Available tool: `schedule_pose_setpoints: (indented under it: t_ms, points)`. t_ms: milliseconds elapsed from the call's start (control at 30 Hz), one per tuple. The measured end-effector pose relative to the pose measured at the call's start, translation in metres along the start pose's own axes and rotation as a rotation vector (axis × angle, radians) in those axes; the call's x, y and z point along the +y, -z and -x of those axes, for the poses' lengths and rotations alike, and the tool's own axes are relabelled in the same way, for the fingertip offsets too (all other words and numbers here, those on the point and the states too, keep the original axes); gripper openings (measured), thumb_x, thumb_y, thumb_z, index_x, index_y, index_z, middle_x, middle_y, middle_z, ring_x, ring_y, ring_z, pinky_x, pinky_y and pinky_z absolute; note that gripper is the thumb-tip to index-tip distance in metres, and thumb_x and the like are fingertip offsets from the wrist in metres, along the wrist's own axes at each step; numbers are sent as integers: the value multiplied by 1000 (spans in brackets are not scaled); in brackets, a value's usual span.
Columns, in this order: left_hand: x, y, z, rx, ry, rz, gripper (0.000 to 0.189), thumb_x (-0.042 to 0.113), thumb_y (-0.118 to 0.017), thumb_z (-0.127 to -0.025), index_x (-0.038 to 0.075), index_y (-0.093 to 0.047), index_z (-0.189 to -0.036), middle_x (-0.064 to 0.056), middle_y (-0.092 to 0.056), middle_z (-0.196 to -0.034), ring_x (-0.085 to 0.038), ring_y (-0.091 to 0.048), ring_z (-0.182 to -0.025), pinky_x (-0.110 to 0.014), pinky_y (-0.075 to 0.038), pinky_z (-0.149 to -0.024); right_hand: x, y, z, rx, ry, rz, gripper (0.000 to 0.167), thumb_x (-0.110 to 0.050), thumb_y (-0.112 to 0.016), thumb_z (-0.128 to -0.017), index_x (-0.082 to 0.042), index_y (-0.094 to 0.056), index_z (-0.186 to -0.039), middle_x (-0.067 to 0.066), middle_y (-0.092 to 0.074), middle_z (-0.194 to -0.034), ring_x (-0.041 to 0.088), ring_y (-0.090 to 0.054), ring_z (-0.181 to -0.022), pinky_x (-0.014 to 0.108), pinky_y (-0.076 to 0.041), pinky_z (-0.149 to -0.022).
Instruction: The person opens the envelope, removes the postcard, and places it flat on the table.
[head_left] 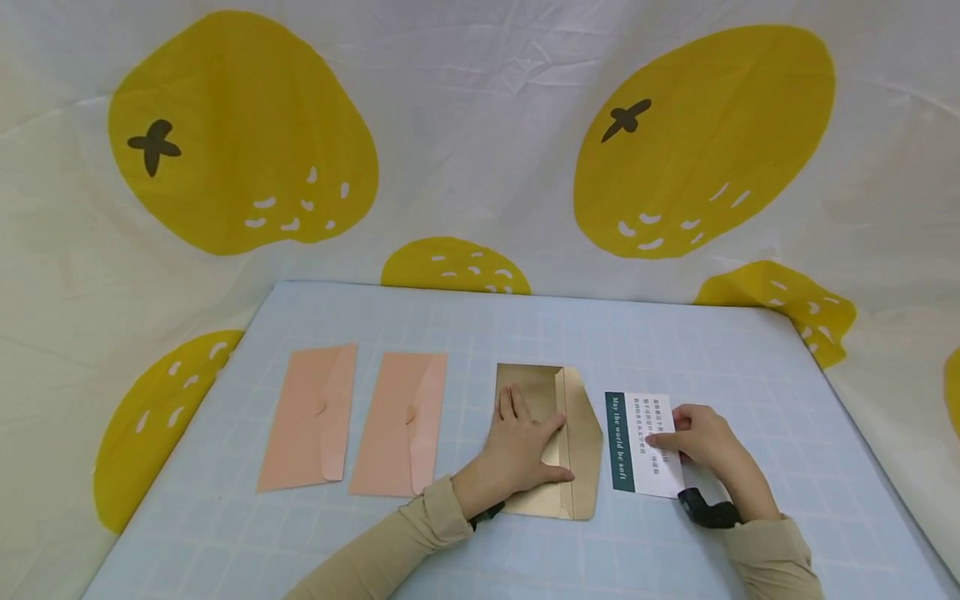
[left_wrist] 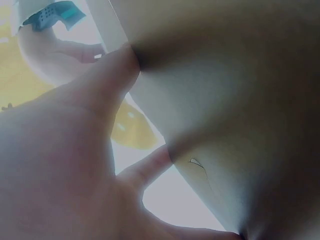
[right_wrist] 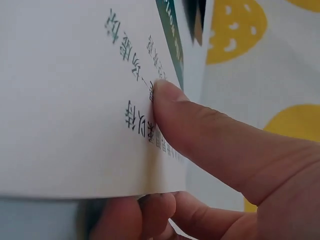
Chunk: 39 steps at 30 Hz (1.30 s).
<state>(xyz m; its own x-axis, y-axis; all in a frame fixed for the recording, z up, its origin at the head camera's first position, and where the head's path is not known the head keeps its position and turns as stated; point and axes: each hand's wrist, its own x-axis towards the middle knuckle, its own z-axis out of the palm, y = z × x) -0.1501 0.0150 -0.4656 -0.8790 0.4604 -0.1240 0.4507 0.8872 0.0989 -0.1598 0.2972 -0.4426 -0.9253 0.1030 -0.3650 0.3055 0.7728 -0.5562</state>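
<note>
Envelope of metallic gold paper (head_left: 584, 446) is lying on the pale blue, white-lined table (head_left: 525, 558), its pointed flap extending unfolded to the right; whether it is containing anything cannot be told. To its left, two oblong pink paper envelopes (head_left: 305, 421) (head_left: 392, 421) are lying side by side, apart, flaps folding over their right parts; their insides are not showing.

Left hand (head_left: 521, 450) is resting on the gold envelope, fingers and thumb spreading, pinching nothing. Right hand (head_left: 705, 437) is pinching the right-hand side of a white rectangular card with a dark green band (head_left: 648, 446). The card is lying outside every envelope, just right of the gold flap. The band is reading "May the world be soft"; dark characters are filling the white part.

Right wrist view is adding what the head view is hiding: fingers bending beneath the card's edge while the thumb is pressing its printed face. Left wrist view is showing a thin, curved dark line (left_wrist: 201, 166) on the gold surface, nature undetermined. Only the head view is including the pink envelopes.
</note>
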Motion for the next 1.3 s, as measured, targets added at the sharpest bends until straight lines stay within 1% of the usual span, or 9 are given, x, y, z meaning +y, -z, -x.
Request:
schedule_pose_setpoints:
  t_ms: [333, 567, 800, 900, 967, 1033, 1133, 1233, 1300]
  points:
    - [0, 1, 3, 11, -7, 14, 81, 80, -60, -75, 35, -45, -140, -43, -22, -149, -58, -21, -140, -55, -37, -107, 20, 19, -3, -24, -27, 33, 65, -32, -86, -75, 6, -51, -114, 13, -56, -84, 24, -53, -70, 33, -48, -61]
    - [1, 1, 4, -16, -1, 1, 85, 81, -58, -76, 38, -41, -147, -41, -21, -151, -57, -19, -141, -54, -35, -109, 22, 23, -1, -30, -62, 68, 71, -35, -86, -74, 4, -45, -117, 15, -54, -84, 25, -52, -72, 34, -45, -62]
    - [0, 4, 5, -5, 21, 57, 91, 80, -60, -75, 25, -43, -145, -40, -20, -152, -55, -18, -143, -53, -31, -112, 14, 25, 4, -16, -62, 160, 83, -39, -83, -76, 6, -38, -128, 25, -54, -93, 35, -52, -82, 42, -47, -68]
    - [-1, 6, 5, -6, 17, 98, 92, 79, -61, -76, 21, -44, -146, -39, -18, -153, -53, -14, -144, -53, -28, -113, 9, 27, 9, 15, 3, 174, 87, -39, -83, -77, 7, -36, -135, 30, -55, -102, 39, -53, -87, 49, -52, -74]
    - [-3, 8, 7, -17, 9, 124, 93, 77, -63, -77, 20, -43, -147, -37, -16, -155, -52, -11, -145, -54, -27, -113, 7, 26, 14, 35, 82, 188, 91, -40, -82, -78, 6, -34, -140, 34, -51, -117, 45, -52, -97, 57, -51, -82]
    - [-5, 10, 10, -47, 0, 154, 97, 76, -66, -76, 21, -38, -152, -35, -13, -157, -51, -6, -146, -55, -26, -114, 5, 22, 19, 42, 172, 203, 95, -40, -83, -78, 4, -32, -145, 38, -40, -134, 51, -45, -112, 67, -44, -90]
    - [-8, 15, 19, -121, -3, 177, 106, 75, -70, -72, 27, -28, -157, -30, -5, -161, -49, 0, -147, -57, -21, -115, 5, 12, 29, 14, 294, 250, 103, -45, -81, -78, -2, -26, -153, 38, -20, -151, 58, -29, -129, 77, -31, -93]
    - [-11, 18, 27, -187, 3, 162, 113, 74, -74, -68, 33, -21, -159, -26, -1, -162, -48, 2, -148, -61, -14, -115, 8, -1, 42, -30, 381, 281, 104, -51, -78, -79, -10, -24, -157, 34, -12, -157, 60, -18, -136, 80, -25, -93]
    - [-12, 18, 31, -202, -1, 119, 115, 76, -74, -66, 35, -19, -159, -26, 0, -163, -48, 0, -148, -61, -12, -115, 12, -10, 50, -52, 416, 295, 102, -54, -76, -79, -15, -24, -158, 31, -12, -159, 59, -16, -138, 80, -23, -94]
